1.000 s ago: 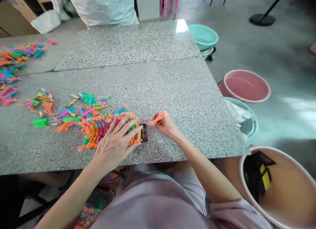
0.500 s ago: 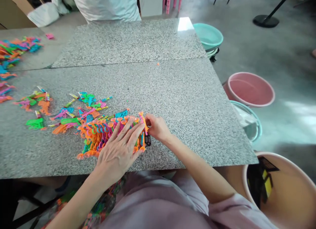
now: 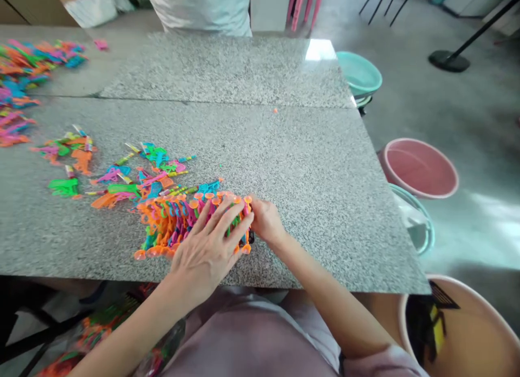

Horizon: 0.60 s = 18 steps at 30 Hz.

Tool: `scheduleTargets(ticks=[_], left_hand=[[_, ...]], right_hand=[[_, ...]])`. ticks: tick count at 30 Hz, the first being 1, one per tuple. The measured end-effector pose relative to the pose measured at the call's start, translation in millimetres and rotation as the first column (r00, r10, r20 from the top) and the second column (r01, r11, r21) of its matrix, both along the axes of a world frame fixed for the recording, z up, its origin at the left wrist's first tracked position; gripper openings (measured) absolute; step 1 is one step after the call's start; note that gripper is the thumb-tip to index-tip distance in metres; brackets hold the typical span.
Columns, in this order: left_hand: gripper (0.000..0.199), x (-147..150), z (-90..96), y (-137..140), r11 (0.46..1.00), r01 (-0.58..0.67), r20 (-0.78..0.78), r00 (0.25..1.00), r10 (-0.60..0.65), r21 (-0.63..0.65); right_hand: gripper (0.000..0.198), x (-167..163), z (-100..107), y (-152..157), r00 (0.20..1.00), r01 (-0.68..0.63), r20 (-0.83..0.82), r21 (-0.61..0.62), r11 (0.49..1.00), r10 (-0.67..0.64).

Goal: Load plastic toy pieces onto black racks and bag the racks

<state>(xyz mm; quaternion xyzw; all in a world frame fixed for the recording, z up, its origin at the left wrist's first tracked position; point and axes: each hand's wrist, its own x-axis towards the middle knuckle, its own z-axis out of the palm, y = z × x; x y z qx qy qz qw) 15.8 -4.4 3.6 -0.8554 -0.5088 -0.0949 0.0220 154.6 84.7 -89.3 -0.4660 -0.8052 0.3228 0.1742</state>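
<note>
A tightly packed row of small plastic toys (image 3: 162, 231), in orange, pink, blue and green with orange cup-like ends on both sides, lies near the table's front edge. Across its top rests my left hand (image 3: 207, 241), its fingers spread and stretched out toward the row's right end. My right hand (image 3: 265, 217) is closed at that right end, fingertips bent in against the last plastic toy (image 3: 247, 220); its fingertips are partly hidden. Just below them a small black piece (image 3: 251, 236) shows at the row's end. Loose toys with yellow-tipped tubes (image 3: 154, 174) lie scattered behind the row.
A larger heap of coloured toys (image 3: 20, 84) covers the far left of the speckled stone table (image 3: 325, 203). Green (image 3: 359, 73), pink (image 3: 422, 166) and orange (image 3: 479, 333) tubs stand along the right side. A white sack (image 3: 201, 8) is behind the table.
My right fingers have pressed in against the row's end, where an orange and pink toy stood slightly apart before. My left hand stays over the row. The view has shifted slightly.
</note>
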Motion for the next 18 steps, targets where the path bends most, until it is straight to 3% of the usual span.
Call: scheduleTargets(ticks=[3,5,8,9,10,12,15,18], left_hand=[[0.056,-6.0,11.6,-7.6,0.999,0.025,0.094,0.995,-0.021,-0.038],[0.062,-25.3,30.0,-12.5,0.995,0.021,0.241,0.97,0.003,-0.098],[0.058,-76.7,57.8,-1.0,0.98,-0.188,0.5,0.843,0.198,-0.071],[0.052,-96.5,61.8,11.4,0.949,-0.297,0.548,0.78,0.303,-0.103],[0.048,-115.3,61.2,28.2,0.923,-0.321,0.488,0.784,0.384,-0.211],[0.044,-144.4,45.6,69.9,0.889,-0.233,0.374,0.843,0.387,-0.395],[0.035,-158.9,-0.6,125.8,0.789,-0.104,0.253,0.914,0.316,-0.606],[0.035,-155.1,-41.6,147.9,0.709,-0.065,0.203,0.937,0.286,-0.702]], right_hand=[[0.019,16.6,-6.6,2.4,0.985,-0.095,-0.135,0.079,0.992,0.105],[0.024,41.1,-16.4,9.7,0.973,-0.076,-0.203,0.191,0.979,0.115],[0.028,81.5,-35.7,26.9,0.972,0.225,-0.15,0.344,0.912,-0.183],[0.03,91.5,-41.5,31.6,0.971,0.239,-0.119,0.381,0.893,-0.209],[0.032,98.8,-46.2,35.0,0.971,0.237,-0.085,0.413,0.879,-0.222],[0.032,105.3,-51.5,37.4,0.98,0.189,-0.032,0.461,0.867,-0.197],[0.031,103.8,-51.5,35.0,0.981,0.167,0.007,0.492,0.855,-0.196],[0.031,101.4,-47.8,33.2,0.976,0.168,0.039,0.488,0.856,-0.214]])
